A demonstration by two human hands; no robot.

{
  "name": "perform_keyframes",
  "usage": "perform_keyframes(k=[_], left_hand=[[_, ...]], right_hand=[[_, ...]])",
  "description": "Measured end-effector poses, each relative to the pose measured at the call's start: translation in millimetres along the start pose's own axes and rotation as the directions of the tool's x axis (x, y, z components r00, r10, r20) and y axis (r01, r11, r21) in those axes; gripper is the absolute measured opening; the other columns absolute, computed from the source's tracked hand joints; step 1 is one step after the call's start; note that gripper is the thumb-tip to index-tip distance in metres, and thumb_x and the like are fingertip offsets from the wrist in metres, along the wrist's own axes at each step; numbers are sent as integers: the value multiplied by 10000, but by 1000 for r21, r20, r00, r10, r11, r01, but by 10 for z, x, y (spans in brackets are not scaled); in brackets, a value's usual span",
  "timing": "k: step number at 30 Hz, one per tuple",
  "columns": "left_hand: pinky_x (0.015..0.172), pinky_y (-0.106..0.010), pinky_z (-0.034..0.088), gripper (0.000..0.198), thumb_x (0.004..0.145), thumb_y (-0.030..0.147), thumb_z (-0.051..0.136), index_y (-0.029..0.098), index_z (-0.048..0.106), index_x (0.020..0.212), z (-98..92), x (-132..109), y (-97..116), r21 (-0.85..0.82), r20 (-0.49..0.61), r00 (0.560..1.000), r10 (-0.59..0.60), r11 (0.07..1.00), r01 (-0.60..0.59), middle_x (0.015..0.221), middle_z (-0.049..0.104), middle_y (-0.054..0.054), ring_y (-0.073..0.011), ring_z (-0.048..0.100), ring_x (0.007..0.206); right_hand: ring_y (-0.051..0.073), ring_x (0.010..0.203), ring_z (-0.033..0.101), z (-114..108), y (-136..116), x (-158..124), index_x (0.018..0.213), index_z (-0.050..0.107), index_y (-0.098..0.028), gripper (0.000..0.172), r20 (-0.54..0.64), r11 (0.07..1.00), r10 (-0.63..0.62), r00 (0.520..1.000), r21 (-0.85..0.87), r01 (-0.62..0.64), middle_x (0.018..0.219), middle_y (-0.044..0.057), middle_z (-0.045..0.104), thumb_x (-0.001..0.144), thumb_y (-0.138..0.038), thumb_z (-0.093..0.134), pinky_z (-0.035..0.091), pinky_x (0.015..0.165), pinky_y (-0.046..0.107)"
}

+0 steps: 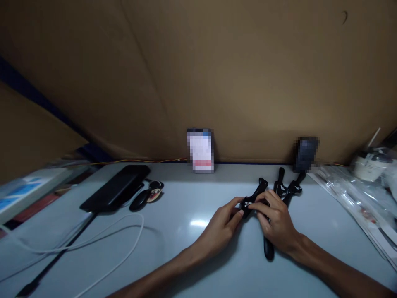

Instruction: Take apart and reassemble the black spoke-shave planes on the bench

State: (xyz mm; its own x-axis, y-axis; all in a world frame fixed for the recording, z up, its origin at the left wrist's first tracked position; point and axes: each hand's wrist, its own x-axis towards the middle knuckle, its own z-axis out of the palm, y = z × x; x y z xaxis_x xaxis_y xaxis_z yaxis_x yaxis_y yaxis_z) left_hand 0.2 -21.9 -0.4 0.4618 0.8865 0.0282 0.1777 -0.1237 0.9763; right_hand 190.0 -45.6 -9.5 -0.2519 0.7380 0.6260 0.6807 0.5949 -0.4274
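No wording or number can be read: the screen of the upright phone [201, 151], far on the counter [182, 190], is pixelated into white, red and blue blocks; the white box [52, 182] at left bears blue patches [26, 188], too blurred to read; a dark curved mark [346, 17] stands high right on the brown wall [248, 74]

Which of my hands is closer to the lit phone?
Left. Your left hand is in front of the lit phone, slightly right; your right hand is farther right.
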Motion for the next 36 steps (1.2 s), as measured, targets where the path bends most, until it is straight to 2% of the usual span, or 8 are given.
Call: perform_keyframes(k=[5, 12, 15, 20, 25, 28, 31, 36], left_hand=[[700, -272, 446, 370, 972, 348, 522, 164, 640, 1271, -14, -4, 7, 19, 31, 999, -11, 1000, 11, 953, 713, -66, -192, 582, 797], [791, -299, 460, 322, 954, 346, 548, 182, 667, 1205, -18, 6, 9, 3, 27, 999, 20, 1000, -21, 1050, 723, -88, -221, 608, 900], [658, -263, 410, 323, 956, 366, 536, 177, 648, 1193, -11, 0, 19, -32, 30, 999, -26, 999, 27, 858, 674, -37, -171, 542, 720], [542, -241, 301, 364, 961, 390, 526, 169, 620, 1235, -1, -6, 26, -48, 36, 996, -81, 995, 82, 610, 475, 61, -123, 358, 532], [556, -231, 325, 343, 950, 399, 548, 174, 642, 1192, -3, -3, 36, -54, 23, 998, -61, 997, 62, 700, 558, 27, -118, 391, 572], [554, -237, 319, 351, 951, 392, 541, 172, 633, 1208, -4, -10, 42, -48, 18, 997, -80, 996, 81, 641, 505, 49, -122, 383, 557], [554, -240, 321, 351, 951, 388, 535, 168, 628, 1209, -3, -12, 42, -31, 22, 996, -81, 996, 82, 639, 510, 44, -131, 399, 568], [568, -237, 343, 346, 940, 403, 550, 165, 630, 1178, -2, -7, 33, -48, 9, 998, -67, 997, 67, 743, 584, 3, -136, 433, 621]], right_hand=[[225, 891, 568, -11, -5, 19, 1259, 711, -221, 445, 22, 999, -38, 999, 35, 37, 959, 74, 633, 929, -19, 492, 528, 785, 397], [224, 907, 567, -28, -4, 23, 1093, 785, -276, 435, -6, 991, -82, 997, 109, 82, 972, 70, 618, 905, -7, 499, 525, 753, 395], [235, 922, 577, -11, 11, 18, 1011, 791, -245, 384, -18, 995, -55, 998, 78, 56, 974, 78, 625, 899, -16, 504, 530, 771, 412], [230, 912, 582, -17, 5, 30, 1219, 728, -215, 442, -6, 997, -7, 1000, 83, 7, 958, 82, 632, 919, -8, 477, 538, 787, 407], [238, 947, 578, -13, 2, 22, 1079, 776, -221, 417, 16, 994, -73, 997, 83, 71, 1005, 95, 620, 889, 9, 484, 540, 779, 403], [238, 945, 582, -3, 11, 27, 1181, 743, -196, 422, -18, 998, 21, 1000, 67, -20, 985, 94, 626, 912, -4, 482, 546, 813, 420], [230, 953, 577, -15, 7, 40, 1236, 729, -227, 480, 3, 995, -22, 1000, 100, 21, 999, 87, 620, 907, 11, 472, 547, 809, 407], [234, 1005, 579, -39, -4, 44, 1065, 784, -243, 445, -18, 992, -79, 997, 99, 80, 1058, 90, 622, 893, 27, 474, 544, 826, 420]])
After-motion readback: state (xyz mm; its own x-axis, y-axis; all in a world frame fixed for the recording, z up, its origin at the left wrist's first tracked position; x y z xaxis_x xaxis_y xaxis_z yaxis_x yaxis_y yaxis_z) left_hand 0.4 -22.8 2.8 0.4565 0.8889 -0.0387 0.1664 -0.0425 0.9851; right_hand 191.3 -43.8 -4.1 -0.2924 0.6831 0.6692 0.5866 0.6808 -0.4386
